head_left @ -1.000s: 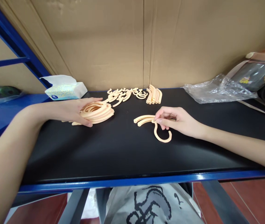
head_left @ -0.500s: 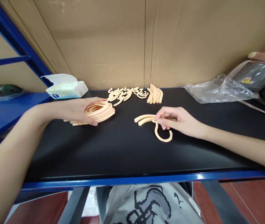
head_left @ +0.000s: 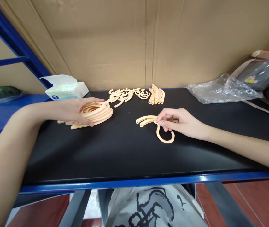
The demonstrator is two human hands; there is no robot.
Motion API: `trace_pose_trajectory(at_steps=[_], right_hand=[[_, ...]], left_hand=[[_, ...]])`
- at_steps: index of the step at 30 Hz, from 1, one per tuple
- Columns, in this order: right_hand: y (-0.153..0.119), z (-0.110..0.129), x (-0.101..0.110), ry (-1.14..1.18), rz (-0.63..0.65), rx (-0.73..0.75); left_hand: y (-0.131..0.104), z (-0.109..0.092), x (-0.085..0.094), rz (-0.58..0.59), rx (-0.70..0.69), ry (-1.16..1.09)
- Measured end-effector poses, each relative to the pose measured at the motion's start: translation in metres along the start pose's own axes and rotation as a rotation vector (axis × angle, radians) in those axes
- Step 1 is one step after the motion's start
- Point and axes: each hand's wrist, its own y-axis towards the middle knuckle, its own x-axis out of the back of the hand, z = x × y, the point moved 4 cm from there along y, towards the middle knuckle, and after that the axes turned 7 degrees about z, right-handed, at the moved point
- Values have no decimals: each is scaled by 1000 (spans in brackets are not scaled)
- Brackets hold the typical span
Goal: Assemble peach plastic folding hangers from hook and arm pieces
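Note:
My left hand [head_left: 71, 110] is wrapped over a stack of curved cream plastic hanger pieces [head_left: 101, 114] at the left of the black tabletop, thumb in front and fingers behind. Further right, my right hand [head_left: 181, 122] pinches a cream plastic folding hanger [head_left: 147, 121] near its middle. Two curved arms of that hanger point left, and its open hook [head_left: 165, 142] hangs toward the front edge. My fingers hide the joint between hook and arms. Loose cream hooks [head_left: 122, 94] lie in a pile at the back, beside a bundle of curved hanger arms [head_left: 156, 95].
A tissue pack [head_left: 67, 90] stands at the back left. Clear plastic wrap [head_left: 214, 91] and a transparent bag with straps [head_left: 254, 74] lie at the back right. Cardboard [head_left: 96, 44] walls the rear, and a blue frame edge [head_left: 129, 183] runs along the front.
My left hand has shifted slightly left together with the hanger stack. My right hand and its hanger have stayed nearly still.

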Motion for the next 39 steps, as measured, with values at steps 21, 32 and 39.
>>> trace_pose_trajectory(at_steps=[21, 32, 39], right_hand=[[0, 2, -2, -83, 46, 8], [0, 1, -2, -123, 56, 19], [0, 1, -2, -148, 59, 36]], left_hand=[[2, -8, -5, 20, -180, -95], [0, 10, -8, 75, -24, -27], [-3, 10, -10, 79, -48, -63]])
